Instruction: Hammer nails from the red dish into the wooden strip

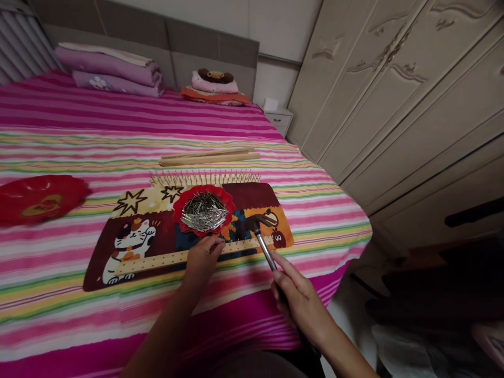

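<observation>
Wooden strip, midsection out of sight behind the left hand

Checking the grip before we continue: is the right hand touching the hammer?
Touching. The head view shows the right hand wrapped around the handle of the hammer.
</observation>
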`<state>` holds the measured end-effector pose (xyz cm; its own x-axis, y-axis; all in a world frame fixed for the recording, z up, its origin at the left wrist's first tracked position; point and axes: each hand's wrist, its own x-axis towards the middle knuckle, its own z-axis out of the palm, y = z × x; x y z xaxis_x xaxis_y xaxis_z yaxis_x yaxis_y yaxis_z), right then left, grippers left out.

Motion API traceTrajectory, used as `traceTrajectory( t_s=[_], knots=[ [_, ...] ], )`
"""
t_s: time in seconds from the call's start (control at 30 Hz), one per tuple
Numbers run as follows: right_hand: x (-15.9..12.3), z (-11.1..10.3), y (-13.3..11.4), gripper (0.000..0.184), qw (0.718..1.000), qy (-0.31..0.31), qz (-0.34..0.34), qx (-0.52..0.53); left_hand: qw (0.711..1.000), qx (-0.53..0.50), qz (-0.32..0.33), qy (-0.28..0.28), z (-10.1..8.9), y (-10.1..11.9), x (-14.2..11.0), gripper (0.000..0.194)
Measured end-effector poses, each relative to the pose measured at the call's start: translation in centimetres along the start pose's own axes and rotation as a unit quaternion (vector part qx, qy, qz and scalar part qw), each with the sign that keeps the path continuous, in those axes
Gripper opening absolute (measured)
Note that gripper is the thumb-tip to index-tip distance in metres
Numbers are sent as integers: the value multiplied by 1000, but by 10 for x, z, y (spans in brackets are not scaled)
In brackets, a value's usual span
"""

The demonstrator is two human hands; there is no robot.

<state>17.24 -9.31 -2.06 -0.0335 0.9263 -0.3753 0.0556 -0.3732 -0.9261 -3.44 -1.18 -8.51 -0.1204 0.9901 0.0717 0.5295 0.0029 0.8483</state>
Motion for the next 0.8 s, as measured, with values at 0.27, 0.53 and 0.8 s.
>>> traceTrajectory(
  t_s=[0.27,0.53,0.8],
  knots=[
    [11,20,-5,45,992,-75,-64,-78,998,34,43,14,4,-5,-2,15],
    [13,12,-4,44,989,-67,-83,-100,999,29,31,7,4,-5,-1,16],
    [28,-32,32,58,980,195,-37,7,1000,-4,16,-17,-4,-4,0,21]
  ],
)
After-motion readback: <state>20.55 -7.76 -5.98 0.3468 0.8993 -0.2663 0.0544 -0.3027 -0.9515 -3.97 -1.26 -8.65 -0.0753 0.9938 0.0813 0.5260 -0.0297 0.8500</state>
